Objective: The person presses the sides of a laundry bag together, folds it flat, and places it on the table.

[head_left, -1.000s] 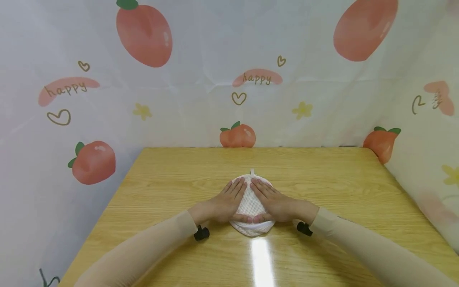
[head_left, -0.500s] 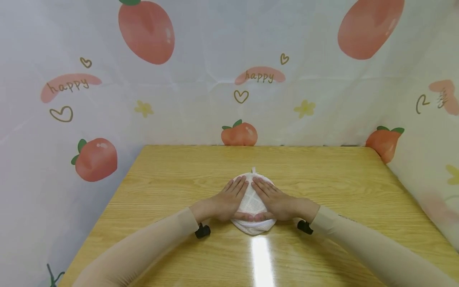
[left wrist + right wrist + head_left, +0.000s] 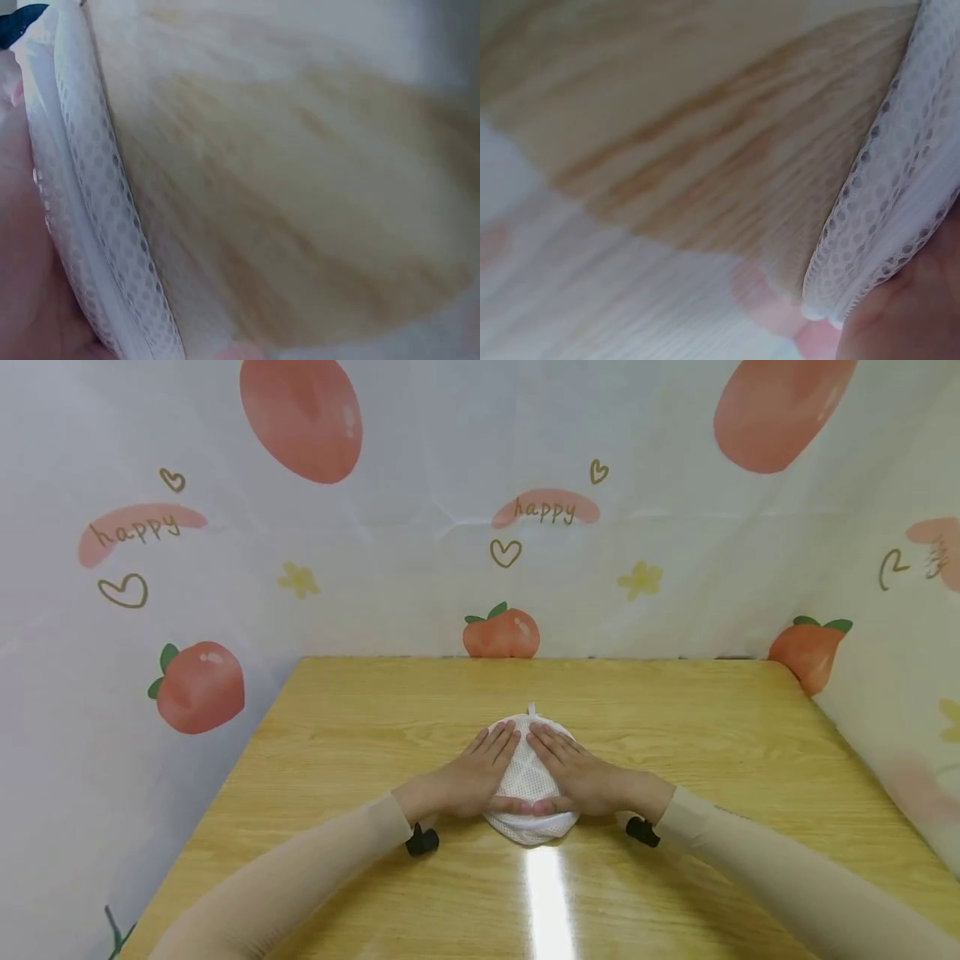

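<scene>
A round white mesh laundry bag (image 3: 527, 777) lies on the wooden table in the head view, with a small loop (image 3: 532, 708) at its far edge. My left hand (image 3: 474, 779) rests flat on its left side and my right hand (image 3: 585, 781) on its right side. Fingers are straight and angled inward, and the two thumbs meet near the bag's front. In the left wrist view the mesh edge (image 3: 97, 165) shows beside the palm. The right wrist view also has the mesh edge (image 3: 877, 187) against the right palm. Parts of the bag are covered by the hands.
The wooden table (image 3: 360, 702) reaches back to a white cloth backdrop (image 3: 405, 552) printed with peaches, hearts and flowers. Cloth also hangs along the left and right sides. A bright light reflection (image 3: 549, 902) lies on the table in front of the bag.
The head view has tilted slightly, so the scene sits a little higher in the frame. Both hands stay spread on the bag, with no clear movement of their own.
</scene>
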Demonstrator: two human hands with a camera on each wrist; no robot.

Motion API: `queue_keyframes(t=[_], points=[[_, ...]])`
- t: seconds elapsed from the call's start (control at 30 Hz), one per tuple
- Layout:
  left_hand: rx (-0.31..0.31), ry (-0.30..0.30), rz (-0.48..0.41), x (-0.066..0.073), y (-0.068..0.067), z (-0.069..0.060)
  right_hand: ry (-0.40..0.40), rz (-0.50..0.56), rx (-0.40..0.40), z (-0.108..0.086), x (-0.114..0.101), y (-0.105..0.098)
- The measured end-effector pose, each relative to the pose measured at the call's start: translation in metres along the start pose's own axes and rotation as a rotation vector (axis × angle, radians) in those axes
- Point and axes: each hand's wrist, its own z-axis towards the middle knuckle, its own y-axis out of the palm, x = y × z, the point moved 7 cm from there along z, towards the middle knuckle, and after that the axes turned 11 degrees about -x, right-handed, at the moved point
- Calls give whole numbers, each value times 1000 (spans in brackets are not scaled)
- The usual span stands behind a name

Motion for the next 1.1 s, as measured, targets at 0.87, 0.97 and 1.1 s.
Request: queue_keyframes(t=[0.87, 0.97, 1.1], points=[[165, 254, 12, 0, -58, -48, 6, 338, 215, -29, 28, -82], [168, 329, 111, 12, -60, -53, 2, 328, 206, -26, 34, -82], [197, 424, 238, 32, -57, -54, -44, 289, 195, -17, 36, -82]])
